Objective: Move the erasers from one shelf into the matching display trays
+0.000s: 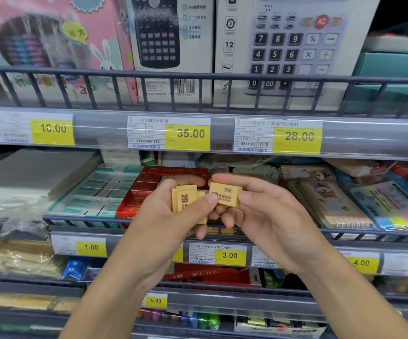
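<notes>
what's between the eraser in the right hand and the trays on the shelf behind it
Nothing visible. The right hand pinches one yellow eraser just in front of the red tray and green tray; only the low wire shelf rail lies ahead, below the eraser. The left hand holds a stack of erasers beside it.

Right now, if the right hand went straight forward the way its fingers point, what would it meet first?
Probably the stack of yellow erasers in the left hand: the right hand, pinching one yellow eraser, points left toward them. Depth is unclear; the red display tray lies behind.
</notes>
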Motion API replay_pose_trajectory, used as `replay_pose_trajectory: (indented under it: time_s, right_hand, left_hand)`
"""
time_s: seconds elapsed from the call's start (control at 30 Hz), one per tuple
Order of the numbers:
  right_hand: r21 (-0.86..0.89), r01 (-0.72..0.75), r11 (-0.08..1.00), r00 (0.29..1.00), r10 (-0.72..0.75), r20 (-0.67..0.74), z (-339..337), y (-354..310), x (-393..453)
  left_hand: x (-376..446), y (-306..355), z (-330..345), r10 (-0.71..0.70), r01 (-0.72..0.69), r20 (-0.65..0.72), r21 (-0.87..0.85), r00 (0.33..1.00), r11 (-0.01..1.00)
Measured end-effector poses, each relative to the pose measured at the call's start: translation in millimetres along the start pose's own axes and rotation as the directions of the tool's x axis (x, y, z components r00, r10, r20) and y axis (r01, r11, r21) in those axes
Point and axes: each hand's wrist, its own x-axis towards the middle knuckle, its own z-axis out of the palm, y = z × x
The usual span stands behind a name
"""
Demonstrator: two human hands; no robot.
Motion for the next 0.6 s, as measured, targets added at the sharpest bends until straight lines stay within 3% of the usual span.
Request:
replay_pose_trajectory:
  time_s: [0.13, 0.2, 0.37, 0.43, 0.5, 0.6]
  right_hand:
    - [-0.036, 0.009, 0.999, 0.999, -0.01, -0.041, 0, 1, -1]
    - [-0.2, 0.053, 0.978, 0.993, -0.074, -0.097, -2, 2, -2]
    - [-0.729, 0.13, 0.672, 0.97, -0.238, -0.046, -8, -1, -7]
    - [-0.812, 0.142, 0.566, 0.96, -0.278, -0.026, -10, -6, -7]
    - [-0.845, 0.108, 0.524, 0.951, -0.301, -0.065, -17, -15, -8]
    - [-0.907, -0.058, 0.418, 0.93, -0.308, -0.201, -36, -33, -8]
  left_hand:
    - [0, -1, 3, -0.007, 0.007, -0.01, -0.023, 1.0, 1.0]
    - [0, -2, 5, -0.004, 0.004, -0.043, -0.022, 0.999, 1.0]
    - [1, -4, 2, -0.015, 0.016, -0.055, 0.017, 0.998, 1.0]
    - [1, -5, 0, -0.024, 0.025, -0.039, 0.022, 0.999, 0.999]
    - [1, -5, -5, -0.025, 0.026, -0.04, 0.026, 0.999, 0.999]
    - [2, -6, -12, -0.018, 0.019, -0.068, 0.02, 0.998, 1.0]
